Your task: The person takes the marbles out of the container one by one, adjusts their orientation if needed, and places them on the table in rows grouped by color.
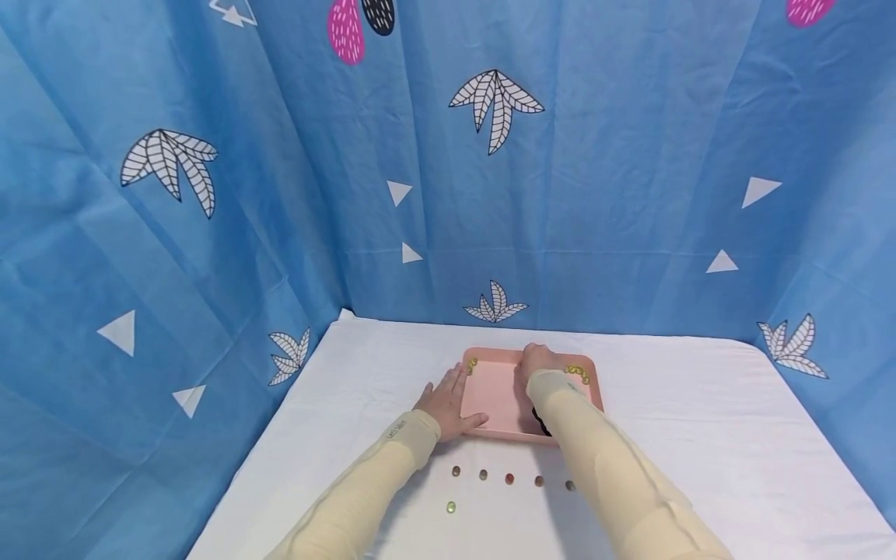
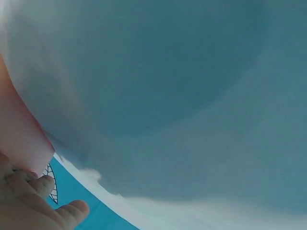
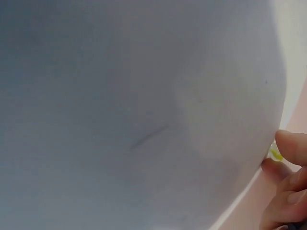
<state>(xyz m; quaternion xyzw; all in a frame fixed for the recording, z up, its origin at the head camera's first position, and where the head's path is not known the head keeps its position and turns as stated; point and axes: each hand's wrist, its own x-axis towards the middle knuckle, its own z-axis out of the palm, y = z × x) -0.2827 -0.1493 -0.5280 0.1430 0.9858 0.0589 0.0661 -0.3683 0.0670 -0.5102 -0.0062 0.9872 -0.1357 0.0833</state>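
A shallow pink tray (image 1: 498, 397) lies on the white-covered table, with small yellow-green glass stones (image 1: 577, 372) along its back right corner and a few more in its back left corner. My left hand (image 1: 444, 403) rests against the tray's left side, fingers spread and thumb over the front rim. At the back rim, my right hand (image 1: 535, 362) reaches down into the tray with curled fingers. The right wrist view shows a yellow-green glass stone (image 3: 276, 153) between its thumb and a fingertip. Partly hidden under the right forearm is a black wavy-edged thing (image 1: 540, 422).
In front of the tray is a row of small stones, brownish and grey with a red stone (image 1: 509, 479) among them. A single light green stone (image 1: 451, 507) lies nearer. Blue patterned curtains (image 1: 595, 233) stand behind the table and at both sides.
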